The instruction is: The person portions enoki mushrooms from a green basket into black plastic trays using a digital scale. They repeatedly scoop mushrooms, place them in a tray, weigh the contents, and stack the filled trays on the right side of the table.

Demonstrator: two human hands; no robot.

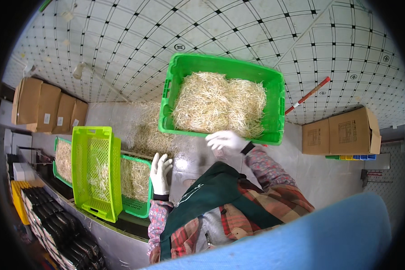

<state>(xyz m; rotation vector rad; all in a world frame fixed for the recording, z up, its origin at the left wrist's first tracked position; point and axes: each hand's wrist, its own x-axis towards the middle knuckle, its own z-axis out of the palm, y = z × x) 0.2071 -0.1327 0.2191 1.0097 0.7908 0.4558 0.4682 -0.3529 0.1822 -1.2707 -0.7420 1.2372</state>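
A green crate [274, 103] at the upper middle holds a heap of pale, thin sprout-like strands [211, 101]. My right hand [224, 139], in a white glove, is at that crate's near edge with its fingers outstretched; whether it touches the rim I cannot tell. Lower left, my left hand [161, 173], also gloved, is raised with fingers apart, beside a green mesh basket [135, 207] of the same strands. A lime-green mesh basket [81, 171] with a few strands inside overlaps that one, and another green basket [56, 148] with strands lies further left.
Cardboard boxes stand at left [54, 105] and right [339, 132], by a patterned tiled wall [135, 45]. A red pole [308, 94] leans right of the crate. Loose strands [150, 128] cover part of the grey floor. Stacked black items [54, 225] fill the lower left.
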